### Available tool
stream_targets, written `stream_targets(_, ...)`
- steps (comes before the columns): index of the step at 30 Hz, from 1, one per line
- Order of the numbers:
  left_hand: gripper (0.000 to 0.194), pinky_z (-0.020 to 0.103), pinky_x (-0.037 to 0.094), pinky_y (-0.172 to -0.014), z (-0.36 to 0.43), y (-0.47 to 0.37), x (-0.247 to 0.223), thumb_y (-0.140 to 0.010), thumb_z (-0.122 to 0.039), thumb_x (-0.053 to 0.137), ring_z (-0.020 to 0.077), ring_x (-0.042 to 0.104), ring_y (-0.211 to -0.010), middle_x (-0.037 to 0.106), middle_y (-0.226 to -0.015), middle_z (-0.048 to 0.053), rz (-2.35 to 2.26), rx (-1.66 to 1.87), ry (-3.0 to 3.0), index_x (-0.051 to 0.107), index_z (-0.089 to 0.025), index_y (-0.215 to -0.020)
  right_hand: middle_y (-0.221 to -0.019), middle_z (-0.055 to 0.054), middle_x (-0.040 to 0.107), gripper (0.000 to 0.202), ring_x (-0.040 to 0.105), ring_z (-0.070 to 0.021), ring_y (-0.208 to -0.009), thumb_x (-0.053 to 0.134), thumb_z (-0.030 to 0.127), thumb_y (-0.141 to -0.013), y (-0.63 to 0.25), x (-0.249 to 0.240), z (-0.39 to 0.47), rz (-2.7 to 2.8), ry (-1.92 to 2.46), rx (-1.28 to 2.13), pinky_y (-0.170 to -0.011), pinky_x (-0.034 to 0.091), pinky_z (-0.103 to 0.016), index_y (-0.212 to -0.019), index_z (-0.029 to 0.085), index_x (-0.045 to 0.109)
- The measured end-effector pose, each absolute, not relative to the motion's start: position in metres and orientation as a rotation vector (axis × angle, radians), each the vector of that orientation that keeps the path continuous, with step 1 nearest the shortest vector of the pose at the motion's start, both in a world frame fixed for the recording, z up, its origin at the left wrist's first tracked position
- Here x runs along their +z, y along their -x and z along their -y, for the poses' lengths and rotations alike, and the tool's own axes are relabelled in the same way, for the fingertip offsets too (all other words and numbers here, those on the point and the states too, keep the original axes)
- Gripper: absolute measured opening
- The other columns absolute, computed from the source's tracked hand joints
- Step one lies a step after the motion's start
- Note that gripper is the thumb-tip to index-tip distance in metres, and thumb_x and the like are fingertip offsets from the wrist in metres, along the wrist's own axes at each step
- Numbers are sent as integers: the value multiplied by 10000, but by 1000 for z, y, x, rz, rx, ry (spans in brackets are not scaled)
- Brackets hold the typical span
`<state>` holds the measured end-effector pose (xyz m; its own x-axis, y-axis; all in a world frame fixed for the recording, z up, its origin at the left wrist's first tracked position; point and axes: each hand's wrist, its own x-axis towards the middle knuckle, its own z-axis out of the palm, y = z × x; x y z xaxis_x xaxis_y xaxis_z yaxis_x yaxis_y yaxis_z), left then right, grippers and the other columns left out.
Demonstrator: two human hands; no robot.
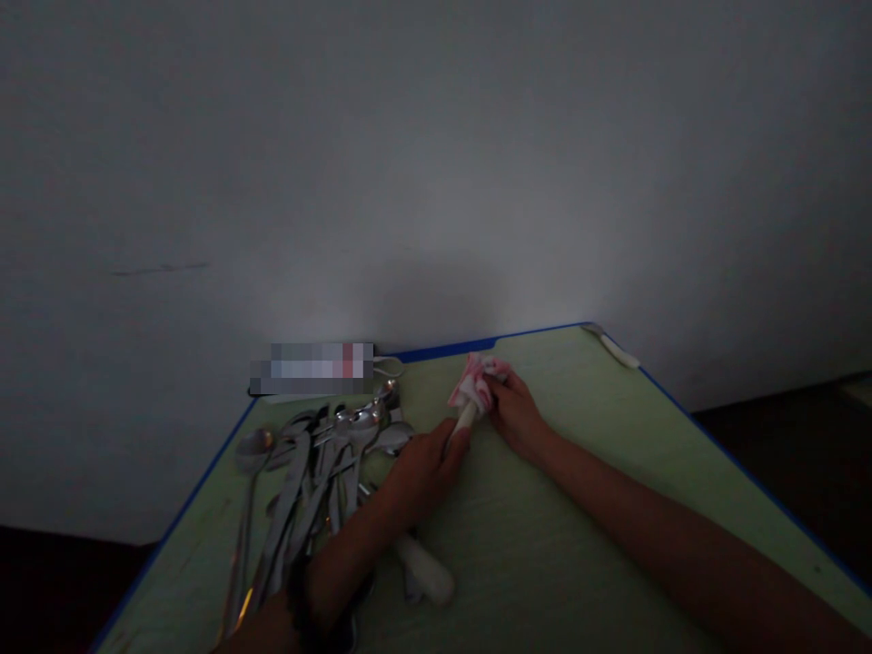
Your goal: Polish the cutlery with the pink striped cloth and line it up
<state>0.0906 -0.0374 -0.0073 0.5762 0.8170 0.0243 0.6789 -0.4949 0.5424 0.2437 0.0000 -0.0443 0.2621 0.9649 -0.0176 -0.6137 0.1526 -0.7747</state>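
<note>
Near the middle of the green table, my left hand (428, 461) is closed around a utensil with a pale handle (466, 416). My right hand (512, 411) pinches a pink and white cloth (475, 381), which is wrapped over the utensil's far end and hides it. Left of my hands lies a pile of metal cutlery (333, 454), with spoons and flat pieces overlapping. Under my left forearm, a thick white handle (428, 570) sticks out of the pile.
The green table (579, 563) has a blue edge and stands against a grey wall (436, 163). A white-handled utensil (619, 350) lies at the back right corner. At the back left is a blurred-out box-like item (312, 368).
</note>
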Motion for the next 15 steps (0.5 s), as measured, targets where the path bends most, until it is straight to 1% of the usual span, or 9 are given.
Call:
stream_targets(2, 298, 261, 367, -593, 38, -90, -8, -931, -359, 262, 181, 595, -644, 607, -698, 27, -1205, 333, -2368, 491, -196, -834, -702, 48, 599, 152, 512, -100, -646, 667, 224, -622, -244, -45, -1, 538, 772, 1174, -657, 416, -241, -756, 203, 599)
stream_targets(5, 311, 263, 370, -599, 39, -90, -8, -930, -374, 263, 182, 598, -645, 613, -700, 28, -1184, 308, -2384, 499, -194, -835, -691, 37, 612, 139, 531, -113, -651, 656, 218, -614, -245, -41, -1, 490, 747, 1207, -666, 427, -259, -739, 197, 598)
stream_targets(10, 320, 236, 359, -545, 39, -88, -5, -930, -357, 252, 154, 560, -585, 574, -645, 0, -1128, 388, -2260, 504, -195, -819, -687, 25, 631, 161, 532, -88, -621, 704, 220, -589, -245, -31, 5, 536, 730, 1422, -656, 423, -239, -719, 158, 630)
stream_targets(15, 305, 231, 359, -528, 39, -89, -4, -921, -340, 270, 146, 537, -565, 552, -622, -4, -1114, 459, -2192, 515, -190, -817, -698, 8, 637, 206, 537, -94, -627, 743, 253, -583, -246, -31, 10, 660, 729, 1566, -657, 422, -248, -729, 147, 642)
